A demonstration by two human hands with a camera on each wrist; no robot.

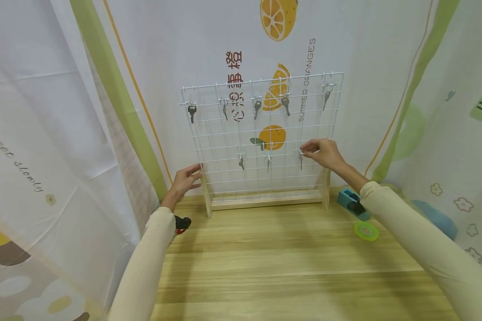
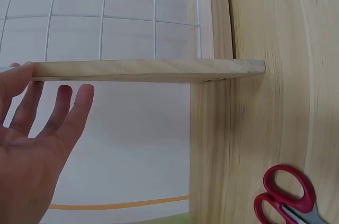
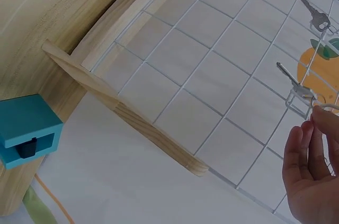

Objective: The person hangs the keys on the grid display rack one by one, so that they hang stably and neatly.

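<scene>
A white wire grid rack (image 1: 265, 129) with wooden side posts stands upright on the table, and several keys hang from its hooks. My left hand (image 1: 183, 182) pinches the rack's left wooden post (image 2: 148, 69) between thumb and index finger; its other fingers are spread below. At the lower right of the grid, my right hand (image 1: 323, 153) pinches at the top of a silver key (image 3: 297, 85), beside a white hook. Its fingertips partly hide the key's ring. Two other keys hang in the same lower row, among them one key (image 1: 241, 161) at its left.
On the wooden table (image 1: 265, 258) a teal tape dispenser (image 1: 350, 203) stands right of the rack, with a yellow-green ring (image 1: 366, 231) in front of it. Red-handled scissors (image 2: 288, 195) lie near the left post. Printed curtains (image 1: 164, 44) hang behind and at both sides.
</scene>
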